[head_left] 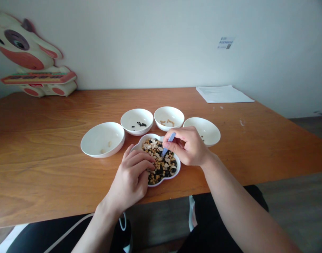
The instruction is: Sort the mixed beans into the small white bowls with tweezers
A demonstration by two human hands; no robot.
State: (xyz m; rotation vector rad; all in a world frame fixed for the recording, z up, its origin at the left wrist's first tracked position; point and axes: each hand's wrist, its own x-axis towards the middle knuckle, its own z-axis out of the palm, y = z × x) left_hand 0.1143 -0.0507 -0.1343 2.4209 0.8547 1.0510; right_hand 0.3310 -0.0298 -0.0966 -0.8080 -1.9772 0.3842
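A white, scallop-edged dish [179,169] holds a mix of peanuts, yellow soybean-like beans and black beans. My right hand [188,146] pinches pale blue tweezers [168,144], angled down with the tips among the beans in the middle of the dish. My left hand [131,174] lies over the dish's left side, fingers bent and a little apart, fingertips touching the mix. Its thumb is mostly hidden, and I see nothing held in it.
Several white bowls arc behind the dish: the far-left bowl [88,142] has a few pale pieces, another [126,119] black beans, a third [174,113] yellow beans, the right bowl [213,131] small dark bits. Papers [225,94] and a cow-shaped toy [42,63] stand farther back.
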